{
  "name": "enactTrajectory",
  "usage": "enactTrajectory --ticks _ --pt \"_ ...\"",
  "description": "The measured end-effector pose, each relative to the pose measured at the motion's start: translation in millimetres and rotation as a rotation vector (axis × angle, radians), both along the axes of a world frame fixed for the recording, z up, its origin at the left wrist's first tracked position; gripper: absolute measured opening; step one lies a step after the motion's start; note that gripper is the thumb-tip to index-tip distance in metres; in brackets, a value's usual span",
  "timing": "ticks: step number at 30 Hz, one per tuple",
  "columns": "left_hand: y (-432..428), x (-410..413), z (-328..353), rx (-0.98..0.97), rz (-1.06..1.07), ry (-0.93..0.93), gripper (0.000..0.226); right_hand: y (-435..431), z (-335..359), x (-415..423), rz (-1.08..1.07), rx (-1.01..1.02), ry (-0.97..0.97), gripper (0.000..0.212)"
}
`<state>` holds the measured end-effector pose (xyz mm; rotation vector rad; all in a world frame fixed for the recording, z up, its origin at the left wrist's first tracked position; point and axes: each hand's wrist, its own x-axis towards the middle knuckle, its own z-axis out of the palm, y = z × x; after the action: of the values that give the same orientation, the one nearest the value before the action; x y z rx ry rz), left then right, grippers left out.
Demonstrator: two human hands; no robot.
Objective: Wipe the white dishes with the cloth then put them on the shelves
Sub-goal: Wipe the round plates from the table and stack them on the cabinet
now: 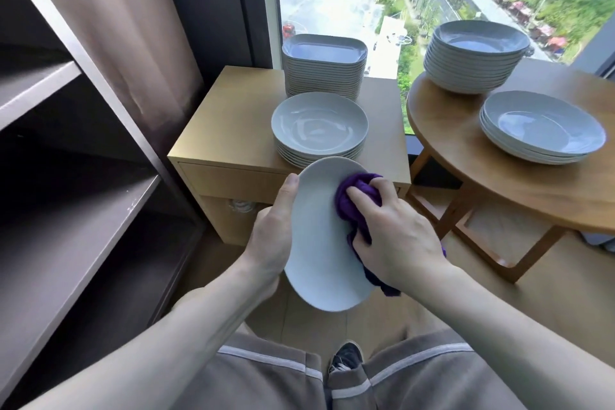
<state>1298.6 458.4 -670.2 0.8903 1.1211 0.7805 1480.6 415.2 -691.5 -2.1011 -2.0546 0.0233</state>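
The left hand grips the left rim of a white plate at the centre of the frame, thumb hooked over the upper edge and the fingers hidden behind it. The plate is tilted steeply, its face turned towards the right. The right hand clutches a bunched purple cloth and presses it against the plate's upper right part, fingers curled into the fabric; a tail of cloth hangs below the wrist. Both forearms reach in from the lower edge.

Just above the held plate, a boxy wooden desk carries a stack of round white plates at its front edge and a taller stack of square white dishes directly behind, against the window. At the right, a round wooden desk bears a tall stack of white bowls at the back and a low stack of wide plates nearer its front.

Dark shelves fill the left side of the frame, their boards bare where they show. Between the shelves and the boxy desk lies a narrow strip of floor; a gap separates the two desks.
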Motion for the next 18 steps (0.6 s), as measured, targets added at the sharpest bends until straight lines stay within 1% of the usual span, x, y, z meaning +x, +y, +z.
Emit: enactTrajectory --ticks 3,6,9,11,15,18 --pt "7 -5 5 0.022 0.042 0.004 0.063 -3 -1 -2 0.037 -0.079 0.000 0.054" --pt "13 -9 9 0.042 0.106 0.001 0.063 -12 0 -14 0.122 -0.120 0.015 0.047" --pt "16 -11 12 0.043 0.141 -0.014 0.075 -30 -2 -38 0.293 -0.165 0.041 0.043" --pt "16 -10 10 0.030 0.131 -0.020 0.080 -40 0 -51 0.387 -0.185 0.087 0.044" --pt "8 -3 1 0.005 0.101 -0.056 0.069 -40 15 -50 0.440 -0.097 0.130 0.048" --pt "2 3 -6 -0.027 0.049 -0.038 0.066 -34 24 -45 0.403 0.022 0.143 0.046"
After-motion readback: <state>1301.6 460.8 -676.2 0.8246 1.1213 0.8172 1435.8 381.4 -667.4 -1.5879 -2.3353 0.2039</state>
